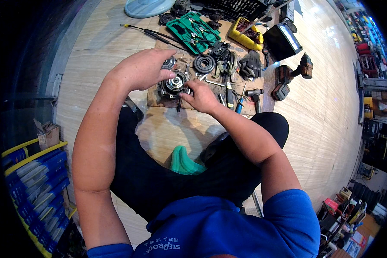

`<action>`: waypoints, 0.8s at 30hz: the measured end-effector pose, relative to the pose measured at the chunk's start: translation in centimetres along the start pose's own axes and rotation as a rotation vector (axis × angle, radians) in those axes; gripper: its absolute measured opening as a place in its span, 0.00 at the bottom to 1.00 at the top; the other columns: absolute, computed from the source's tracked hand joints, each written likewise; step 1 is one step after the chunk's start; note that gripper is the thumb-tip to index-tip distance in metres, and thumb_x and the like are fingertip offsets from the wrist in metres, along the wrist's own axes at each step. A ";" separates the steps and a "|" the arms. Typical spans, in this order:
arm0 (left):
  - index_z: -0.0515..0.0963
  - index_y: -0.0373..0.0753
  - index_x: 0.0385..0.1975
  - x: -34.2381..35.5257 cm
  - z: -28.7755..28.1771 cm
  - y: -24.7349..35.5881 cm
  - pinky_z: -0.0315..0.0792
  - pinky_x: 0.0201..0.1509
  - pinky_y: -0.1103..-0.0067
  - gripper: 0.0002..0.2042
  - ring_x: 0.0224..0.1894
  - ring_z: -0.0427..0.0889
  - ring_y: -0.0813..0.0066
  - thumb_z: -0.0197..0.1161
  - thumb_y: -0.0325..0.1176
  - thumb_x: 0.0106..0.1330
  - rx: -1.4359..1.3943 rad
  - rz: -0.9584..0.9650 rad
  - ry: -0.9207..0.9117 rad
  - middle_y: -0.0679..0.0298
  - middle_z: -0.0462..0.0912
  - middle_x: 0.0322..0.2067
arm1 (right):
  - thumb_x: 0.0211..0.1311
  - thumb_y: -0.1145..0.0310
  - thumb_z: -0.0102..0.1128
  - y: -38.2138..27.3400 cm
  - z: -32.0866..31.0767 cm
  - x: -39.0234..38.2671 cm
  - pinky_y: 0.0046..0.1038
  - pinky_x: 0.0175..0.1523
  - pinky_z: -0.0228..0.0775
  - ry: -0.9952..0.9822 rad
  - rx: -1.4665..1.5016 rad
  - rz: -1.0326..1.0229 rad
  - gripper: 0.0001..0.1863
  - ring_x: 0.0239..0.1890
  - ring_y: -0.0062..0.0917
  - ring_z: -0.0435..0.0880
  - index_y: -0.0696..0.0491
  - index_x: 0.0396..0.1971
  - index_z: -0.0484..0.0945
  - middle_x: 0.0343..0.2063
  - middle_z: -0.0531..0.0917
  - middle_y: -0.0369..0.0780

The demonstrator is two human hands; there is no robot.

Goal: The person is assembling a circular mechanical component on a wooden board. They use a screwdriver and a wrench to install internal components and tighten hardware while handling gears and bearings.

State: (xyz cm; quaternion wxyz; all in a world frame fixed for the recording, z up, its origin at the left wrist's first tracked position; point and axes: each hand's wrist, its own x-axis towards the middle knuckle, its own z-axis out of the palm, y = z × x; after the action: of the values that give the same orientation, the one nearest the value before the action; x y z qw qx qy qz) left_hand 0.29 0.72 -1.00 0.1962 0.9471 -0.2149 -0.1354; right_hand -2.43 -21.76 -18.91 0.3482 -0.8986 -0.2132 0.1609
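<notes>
The person wears a bright blue short-sleeved shirt with a small light print at the chest — sleeves ending above the elbows, forearms bare. Black trousers cover the legs. Both hands are bare — no gloves, watch or rings visible.

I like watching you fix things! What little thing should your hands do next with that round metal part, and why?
Probably keep the left hand steadying the round metal part while the right hand turns the slim tool at its lower edge. Both hands already touch the part on the cardboard sheet, and the tool seems to sit against it.
</notes>
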 end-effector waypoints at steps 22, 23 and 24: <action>0.70 0.35 0.63 0.0 0.0 0.0 0.73 0.60 0.63 0.29 0.56 0.78 0.47 0.68 0.41 0.64 0.025 0.012 0.004 0.45 0.81 0.52 | 0.70 0.61 0.62 2.0 1.3 0.3 0.23 0.33 0.74 -0.090 0.937 0.243 0.27 0.28 0.18 0.79 0.56 0.64 0.69 0.32 0.82 0.37; 0.70 0.35 0.62 0.1 0.0 0.1 0.73 0.60 0.63 0.29 0.56 0.79 0.47 0.68 0.41 0.64 0.020 0.008 -0.001 0.45 0.81 0.52 | 0.70 0.61 0.62 1.9 1.2 0.3 0.23 0.33 0.74 -0.080 0.847 0.219 0.27 0.28 0.18 0.80 0.56 0.63 0.70 0.33 0.82 0.37; 0.71 0.35 0.62 0.1 -0.1 0.1 0.73 0.60 0.62 0.29 0.56 0.79 0.46 0.68 0.41 0.64 0.016 0.005 -0.007 0.45 0.81 0.52 | 0.70 0.61 0.62 1.9 1.2 0.3 0.23 0.33 0.74 -0.069 0.758 0.194 0.26 0.28 0.18 0.80 0.57 0.63 0.70 0.33 0.82 0.37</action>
State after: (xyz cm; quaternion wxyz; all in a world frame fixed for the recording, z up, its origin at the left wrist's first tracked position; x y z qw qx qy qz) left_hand 0.37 0.58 -0.92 0.1884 0.9476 -0.2188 -0.1366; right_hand -2.16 -22.15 -21.11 0.6311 -0.7164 -0.0642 0.2904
